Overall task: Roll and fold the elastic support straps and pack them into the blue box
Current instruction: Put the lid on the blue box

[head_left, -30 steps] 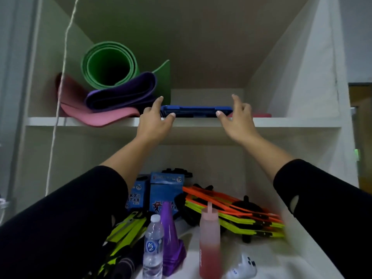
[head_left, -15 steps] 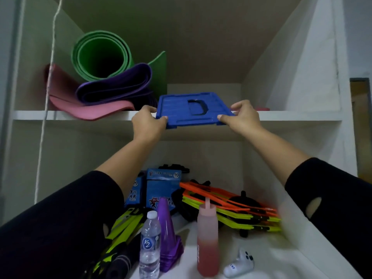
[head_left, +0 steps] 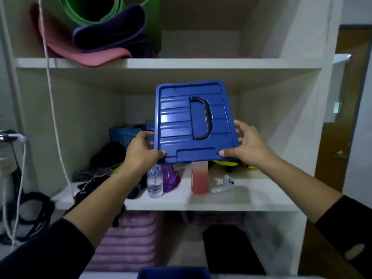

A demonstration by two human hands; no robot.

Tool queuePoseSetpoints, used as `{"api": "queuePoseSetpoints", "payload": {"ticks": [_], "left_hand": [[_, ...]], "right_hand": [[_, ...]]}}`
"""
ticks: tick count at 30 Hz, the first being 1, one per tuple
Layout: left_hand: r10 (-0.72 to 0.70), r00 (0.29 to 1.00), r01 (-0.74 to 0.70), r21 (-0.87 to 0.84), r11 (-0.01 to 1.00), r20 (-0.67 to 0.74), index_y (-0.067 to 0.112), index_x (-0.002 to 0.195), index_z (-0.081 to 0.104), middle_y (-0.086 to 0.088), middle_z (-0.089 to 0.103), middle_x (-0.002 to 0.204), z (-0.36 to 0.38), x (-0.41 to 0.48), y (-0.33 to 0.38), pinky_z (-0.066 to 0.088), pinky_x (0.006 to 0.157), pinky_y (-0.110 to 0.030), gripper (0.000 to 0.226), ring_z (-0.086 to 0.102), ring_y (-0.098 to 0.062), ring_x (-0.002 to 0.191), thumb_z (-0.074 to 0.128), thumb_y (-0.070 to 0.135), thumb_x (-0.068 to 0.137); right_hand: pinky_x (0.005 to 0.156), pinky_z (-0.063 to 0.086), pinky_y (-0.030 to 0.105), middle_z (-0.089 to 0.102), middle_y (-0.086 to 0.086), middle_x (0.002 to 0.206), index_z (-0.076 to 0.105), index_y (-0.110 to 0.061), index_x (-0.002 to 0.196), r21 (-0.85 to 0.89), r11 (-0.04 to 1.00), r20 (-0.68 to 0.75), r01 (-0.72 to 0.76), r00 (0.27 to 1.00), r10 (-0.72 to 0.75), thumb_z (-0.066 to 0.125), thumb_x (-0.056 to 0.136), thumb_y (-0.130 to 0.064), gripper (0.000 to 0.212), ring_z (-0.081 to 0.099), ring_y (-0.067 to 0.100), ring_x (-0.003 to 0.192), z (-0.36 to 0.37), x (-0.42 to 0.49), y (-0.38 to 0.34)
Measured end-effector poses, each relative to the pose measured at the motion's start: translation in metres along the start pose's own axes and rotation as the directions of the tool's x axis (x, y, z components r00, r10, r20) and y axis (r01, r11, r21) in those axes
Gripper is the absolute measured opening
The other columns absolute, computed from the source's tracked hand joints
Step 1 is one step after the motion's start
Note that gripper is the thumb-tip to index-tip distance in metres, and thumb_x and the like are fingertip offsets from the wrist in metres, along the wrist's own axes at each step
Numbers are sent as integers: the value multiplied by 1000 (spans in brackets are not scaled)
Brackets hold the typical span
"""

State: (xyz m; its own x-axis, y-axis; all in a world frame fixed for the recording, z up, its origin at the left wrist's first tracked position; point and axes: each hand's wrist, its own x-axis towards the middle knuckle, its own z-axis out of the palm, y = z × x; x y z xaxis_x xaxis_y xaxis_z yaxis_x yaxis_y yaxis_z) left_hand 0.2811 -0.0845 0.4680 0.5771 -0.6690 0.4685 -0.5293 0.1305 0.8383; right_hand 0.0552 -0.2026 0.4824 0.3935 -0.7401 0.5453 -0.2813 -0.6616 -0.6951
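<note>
Left hand (head_left: 141, 153) and right hand (head_left: 247, 148) are gripping the blue lid (head_left: 181, 125) by its near corners, holding it tilted before the middle shelf (head_left: 251, 200). Blue box (head_left: 173, 273) rim is showing at 6 o'clock, contents hidden.

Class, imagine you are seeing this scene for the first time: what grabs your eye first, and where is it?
A blue lid with a dark handle fills the centre, tilted toward the camera and gripped at its near corners by the left hand and right hand. Above it, at the left of the top shelf, lie a rolled green mat and a pink mat.
</note>
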Motion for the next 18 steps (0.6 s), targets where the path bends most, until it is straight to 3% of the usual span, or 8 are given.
{"api": "queuePoseSetpoints", "payload": {"ticks": [3, 5, 8, 12, 14, 16, 18], "left_hand": [[30, 999, -32, 118, 992, 17, 11, 119, 49, -4, 59, 99, 6, -47, -43, 48, 73, -33, 51, 59, -20, 81, 73, 5, 75], [29, 998, -37, 195, 980, 47, 10, 118, 52, -11, 60, 105, 10, -75, -78, 53, 75, -36, 52, 63, -23, 80, 75, 8, 71], [-61, 991, 24, 289, 957, 120, 12, 117, 53, -10, 60, 108, 15, -116, -133, 53, 85, -42, 53, 62, -25, 94, 75, 16, 68], [-245, 956, 180, 339, 923, 161, 10, 114, 53, -12, 53, 110, 21, -168, -181, 51, 83, -37, 48, 60, -28, 89, 73, 8, 71], [-318, 934, 233, 392, 890, 165, 7, 114, 53, -14, 48, 109, 24, -191, -196, 49, 84, -36, 46, 57, -32, 94, 71, 3, 71], [-404, 895, 291, 436, 852, 192, 5, 117, 52, -13, 44, 108, 26, -211, -211, 46, 90, -36, 47, 53, -35, 102, 68, 1, 72], [-483, 848, 345, 464, 816, 219, 5, 123, 48, -10, 39, 106, 28, -225, -224, 42, 94, -33, 50, 50, -31, 100, 64, 0, 75]], "right_hand": [[95, 51, 44, 54, 5, 122, 44, -35, 130, -45, 999, 32, -28, 999, 29, 86, 40, -42, 100, 59, 21, 107, 23, -49, 35], [95, 50, 37, 52, 4, 123, 46, -34, 130, -29, 999, 58, -32, 998, 33, 88, 46, -32, 93, 55, 17, 110, 39, -84, 57], [91, 49, 32, 48, -4, 111, 50, -33, 120, 11, 992, 93, -123, 988, 122, 88, 53, -13, 80, 52, 18, 107, 68, -139, 85], [92, 52, 46, 52, 5, 114, 45, -32, 127, -8, 949, 189, -315, 932, 310, 84, 37, -43, 99, 55, 22, 106, 111, -197, 131], [95, 50, 45, 49, 4, 116, 43, -29, 127, -49, 924, 238, -378, 894, 379, 84, 35, -43, 102, 52, 20, 109, 128, -219, 146], [98, 46, 40, 45, 0, 114, 42, -28, 121, -98, 897, 273, -430, 855, 440, 87, 39, -33, 94, 48, 19, 112, 142, -240, 153], [96, 46, 36, 50, -1, 114, 44, -31, 111, -128, 870, 303, -476, 817, 491, 85, 36, -36, 86, 50, 19, 111, 155, -258, 163]]}}
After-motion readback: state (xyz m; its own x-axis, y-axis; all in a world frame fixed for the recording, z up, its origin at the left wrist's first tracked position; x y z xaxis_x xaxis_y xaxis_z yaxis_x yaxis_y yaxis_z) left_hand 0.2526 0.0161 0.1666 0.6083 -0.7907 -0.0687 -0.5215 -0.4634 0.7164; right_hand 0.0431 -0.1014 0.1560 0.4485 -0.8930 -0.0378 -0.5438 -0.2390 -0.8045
